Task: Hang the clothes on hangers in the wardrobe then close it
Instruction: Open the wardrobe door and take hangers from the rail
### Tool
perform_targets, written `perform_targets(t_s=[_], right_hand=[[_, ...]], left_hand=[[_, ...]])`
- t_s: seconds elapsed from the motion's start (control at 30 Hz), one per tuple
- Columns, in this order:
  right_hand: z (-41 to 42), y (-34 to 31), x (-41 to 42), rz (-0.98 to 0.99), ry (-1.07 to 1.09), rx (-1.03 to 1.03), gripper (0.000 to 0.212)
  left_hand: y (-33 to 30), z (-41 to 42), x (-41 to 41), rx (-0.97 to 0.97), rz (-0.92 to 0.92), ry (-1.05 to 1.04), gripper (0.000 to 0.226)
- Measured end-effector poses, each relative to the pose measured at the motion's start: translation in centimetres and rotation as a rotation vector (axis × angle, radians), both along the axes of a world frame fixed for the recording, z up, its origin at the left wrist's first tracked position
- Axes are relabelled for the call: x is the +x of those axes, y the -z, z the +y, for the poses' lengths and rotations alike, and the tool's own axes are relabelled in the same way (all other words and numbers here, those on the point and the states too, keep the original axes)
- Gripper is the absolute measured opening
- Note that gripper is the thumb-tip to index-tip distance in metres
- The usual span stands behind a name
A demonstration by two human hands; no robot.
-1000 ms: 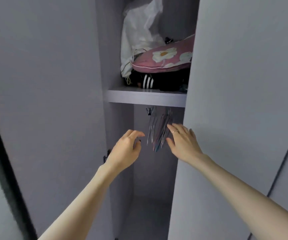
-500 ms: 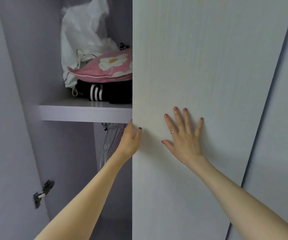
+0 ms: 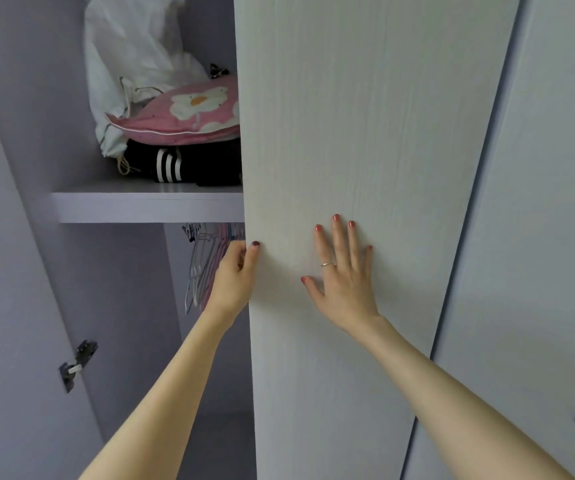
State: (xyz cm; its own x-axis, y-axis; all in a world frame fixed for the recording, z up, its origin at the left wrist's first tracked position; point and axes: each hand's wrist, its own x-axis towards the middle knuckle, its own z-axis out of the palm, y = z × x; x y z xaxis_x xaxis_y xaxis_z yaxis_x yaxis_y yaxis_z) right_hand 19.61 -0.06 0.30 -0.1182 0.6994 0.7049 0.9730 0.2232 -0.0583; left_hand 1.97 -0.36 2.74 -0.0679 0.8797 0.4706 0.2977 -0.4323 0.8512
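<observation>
A pale wood-grain wardrobe door (image 3: 365,133) fills the middle of the head view and covers the right half of the opening. My left hand (image 3: 235,278) grips the door's left edge, thumb on the front face and fingers curled behind it. My right hand (image 3: 343,271) lies flat on the door's front with fingers spread; a ring is on one finger. Behind the edge, a bunch of empty hangers (image 3: 203,261) hangs under the shelf (image 3: 147,207). No hanging clothes are visible.
On the shelf sit a pink flowered cushion (image 3: 189,116), a black garment with white stripes (image 3: 182,164) and a white bag (image 3: 130,46). A metal hinge (image 3: 78,363) sits on the left inner wall. Another closed door panel (image 3: 538,237) stands at the right.
A second ago both hands reached toward the hangers in the opening. Since then the left hand took hold of the door edge and the right hand went flat on its face; little changed lately.
</observation>
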Motion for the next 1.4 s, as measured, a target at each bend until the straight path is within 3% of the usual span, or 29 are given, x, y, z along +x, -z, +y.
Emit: perform_targets(t_s=[0.23,0.43,0.6,0.73,0.87,1.0,1.2,1.4], right_hand=[[-9.6,1.7,1.0,0.268,-0.167,-0.216,0.085],[-18.1,3.6,1.2,0.568,-0.245,-0.495,0.101],[-21.9,3.6,2.2,0.751,-0.236,-0.512,0.11],[-23.8,3.2,4.3,0.796,-0.215,-0.45,0.099],[-26.9,3.0,8.2,0.801,-0.177,-0.481,0.082],[-30.3,2.2,11.9,0.827,-0.144,-0.498,0.067],[-31.5,2.3,17.5,0.861,-0.036,-0.467,0.056],[-31.8,2.7,21.5,0.91,0.062,-0.457,0.047]], left_hand=[[0.3,-8.2,0.5,-0.002,0.002,0.178,0.028],[0.4,-14.1,1.9,-0.101,-0.018,0.38,0.02],[-0.6,-17.9,4.6,-0.111,-0.074,0.536,0.012],[-0.8,-20.7,8.5,-0.116,-0.073,0.595,0.009],[-0.2,-23.2,13.3,-0.082,0.005,0.595,0.034],[0.0,-25.6,17.4,-0.097,0.135,0.729,0.05],[-1.1,-28.0,22.5,-0.175,0.358,0.867,0.053],[-1.5,-28.1,26.1,-0.202,0.436,0.891,0.052]])
